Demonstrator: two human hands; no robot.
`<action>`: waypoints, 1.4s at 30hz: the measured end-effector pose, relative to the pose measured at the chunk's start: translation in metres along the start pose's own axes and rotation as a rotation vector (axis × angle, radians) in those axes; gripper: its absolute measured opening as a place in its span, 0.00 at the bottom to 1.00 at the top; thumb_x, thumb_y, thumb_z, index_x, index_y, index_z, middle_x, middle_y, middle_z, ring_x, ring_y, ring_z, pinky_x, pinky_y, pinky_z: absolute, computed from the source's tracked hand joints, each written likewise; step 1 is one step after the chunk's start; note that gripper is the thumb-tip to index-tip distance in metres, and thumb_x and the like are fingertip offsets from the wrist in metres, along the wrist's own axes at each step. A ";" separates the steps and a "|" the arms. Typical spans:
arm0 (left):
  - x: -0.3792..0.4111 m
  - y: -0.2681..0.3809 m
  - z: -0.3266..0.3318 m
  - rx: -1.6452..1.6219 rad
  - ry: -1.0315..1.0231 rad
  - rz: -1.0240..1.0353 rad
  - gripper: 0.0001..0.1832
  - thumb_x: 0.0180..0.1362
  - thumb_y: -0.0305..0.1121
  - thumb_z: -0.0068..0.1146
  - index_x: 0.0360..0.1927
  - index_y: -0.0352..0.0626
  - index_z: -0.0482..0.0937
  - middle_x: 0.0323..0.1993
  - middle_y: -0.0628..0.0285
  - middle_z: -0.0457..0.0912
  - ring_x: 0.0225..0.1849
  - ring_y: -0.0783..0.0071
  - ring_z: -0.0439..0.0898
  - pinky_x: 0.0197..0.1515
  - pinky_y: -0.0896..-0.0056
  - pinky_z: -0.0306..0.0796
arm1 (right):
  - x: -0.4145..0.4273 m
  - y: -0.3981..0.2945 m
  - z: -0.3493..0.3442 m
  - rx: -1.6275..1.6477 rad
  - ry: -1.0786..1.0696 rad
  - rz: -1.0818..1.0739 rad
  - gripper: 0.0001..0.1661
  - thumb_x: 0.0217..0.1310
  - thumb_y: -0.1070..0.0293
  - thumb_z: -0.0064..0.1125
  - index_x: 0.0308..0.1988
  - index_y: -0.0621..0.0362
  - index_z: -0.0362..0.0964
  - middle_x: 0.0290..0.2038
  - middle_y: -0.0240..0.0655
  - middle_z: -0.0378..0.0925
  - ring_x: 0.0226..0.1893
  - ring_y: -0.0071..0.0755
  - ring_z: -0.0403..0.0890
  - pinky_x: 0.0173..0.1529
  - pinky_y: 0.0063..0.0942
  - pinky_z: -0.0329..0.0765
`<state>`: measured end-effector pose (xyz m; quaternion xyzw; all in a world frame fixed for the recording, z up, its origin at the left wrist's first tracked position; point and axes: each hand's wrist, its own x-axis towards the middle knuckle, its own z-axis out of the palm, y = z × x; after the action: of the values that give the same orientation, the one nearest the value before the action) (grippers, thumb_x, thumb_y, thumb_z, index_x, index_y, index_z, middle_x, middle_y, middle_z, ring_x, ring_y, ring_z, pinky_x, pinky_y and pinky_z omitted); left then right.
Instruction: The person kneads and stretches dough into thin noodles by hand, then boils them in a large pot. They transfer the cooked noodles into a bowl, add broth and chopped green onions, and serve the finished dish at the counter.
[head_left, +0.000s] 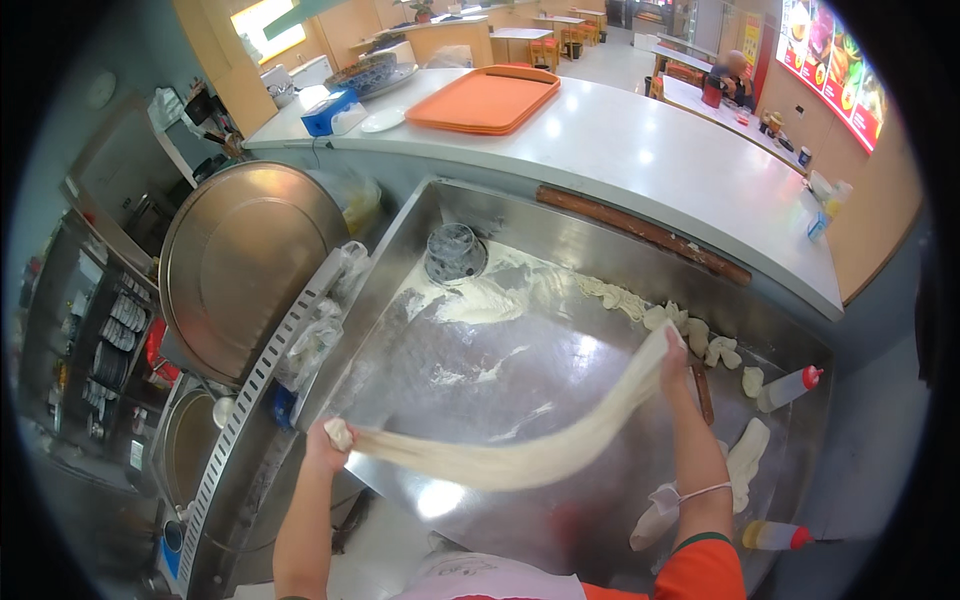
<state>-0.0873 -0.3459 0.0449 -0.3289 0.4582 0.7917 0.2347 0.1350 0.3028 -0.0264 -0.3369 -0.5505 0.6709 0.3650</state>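
Note:
A long band of dough (517, 463) sags in a curve between my two hands, above the steel work surface (420, 375). My left hand (330, 444) is closed on one end, with a lump of dough showing at the fist. At the right, my right hand (674, 360) grips the raised other end. White flour (480, 298) lies on the steel near a clear tub (454, 253). Dough scraps (611, 294) and several small dough pieces (697, 337) line the back right edge. More dough (746, 457) rests by my right forearm.
Two squeeze bottles (784, 390) (776, 535) with red caps lie at the right. A wooden rolling pin (641, 231) lies along the back wall of the steel trough. Behind it runs a white counter (675, 150) with orange trays (484, 101). A large round metal lid (251, 270) leans at left.

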 end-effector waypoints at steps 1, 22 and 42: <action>-0.001 0.018 0.004 0.030 -0.048 0.076 0.09 0.57 0.35 0.44 0.26 0.44 0.72 0.20 0.61 0.73 0.22 0.65 0.74 0.27 0.63 0.75 | -0.006 -0.011 0.030 -0.127 -0.084 -0.031 0.29 0.64 0.59 0.47 0.56 0.70 0.63 0.51 0.41 0.73 0.53 0.30 0.71 0.59 0.25 0.64; -0.061 0.011 -0.201 -0.389 0.221 0.115 0.10 0.55 0.37 0.40 0.24 0.47 0.72 0.19 0.65 0.72 0.19 0.72 0.74 0.22 0.71 0.73 | -0.086 -0.288 -0.166 0.281 0.035 0.170 0.38 0.65 0.38 0.35 0.57 0.60 0.64 0.51 0.37 0.73 0.54 0.37 0.71 0.61 0.34 0.64; -0.096 -0.036 -0.213 -0.242 0.367 0.196 0.14 0.58 0.38 0.38 0.22 0.48 0.73 0.20 0.65 0.74 0.24 0.68 0.75 0.28 0.68 0.75 | -0.024 -0.035 -0.039 -0.972 -0.071 -0.120 0.35 0.64 0.45 0.44 0.53 0.66 0.69 0.50 0.50 0.75 0.58 0.47 0.69 0.61 0.36 0.64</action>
<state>0.0668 -0.5233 0.0171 -0.4469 0.4247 0.7868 0.0284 0.1843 0.3059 0.0028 -0.4131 -0.8305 0.3251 0.1844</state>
